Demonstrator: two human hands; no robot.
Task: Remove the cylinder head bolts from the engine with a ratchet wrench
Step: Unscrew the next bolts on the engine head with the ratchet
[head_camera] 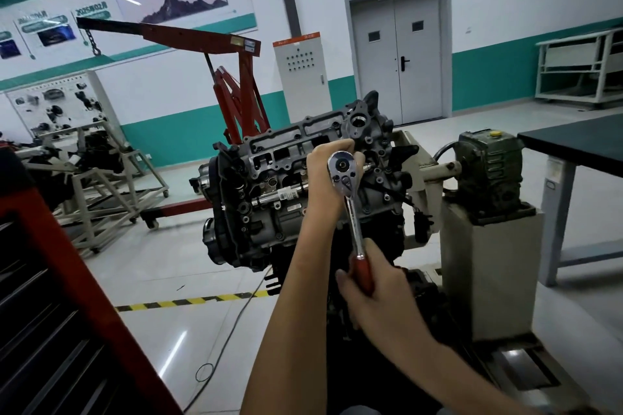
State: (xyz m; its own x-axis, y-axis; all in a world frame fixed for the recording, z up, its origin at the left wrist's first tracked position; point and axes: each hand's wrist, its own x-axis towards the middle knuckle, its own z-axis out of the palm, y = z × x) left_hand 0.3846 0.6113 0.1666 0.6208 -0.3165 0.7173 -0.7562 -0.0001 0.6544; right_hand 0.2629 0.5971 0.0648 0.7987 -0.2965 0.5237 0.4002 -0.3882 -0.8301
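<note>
left hand [322,178] curls round ratchet [344,168] head, on engine [269,175] top near its right end | right hand [374,296] grips red handle, off engine's near edge | open floor [151,273] left | bolt hidden under ratchet head

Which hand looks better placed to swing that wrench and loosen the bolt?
Probably the right hand: it grips the red handle of the ratchet wrench, far from the head, giving leverage. The left hand cups the wrench head at the engine, steadying it.
</note>
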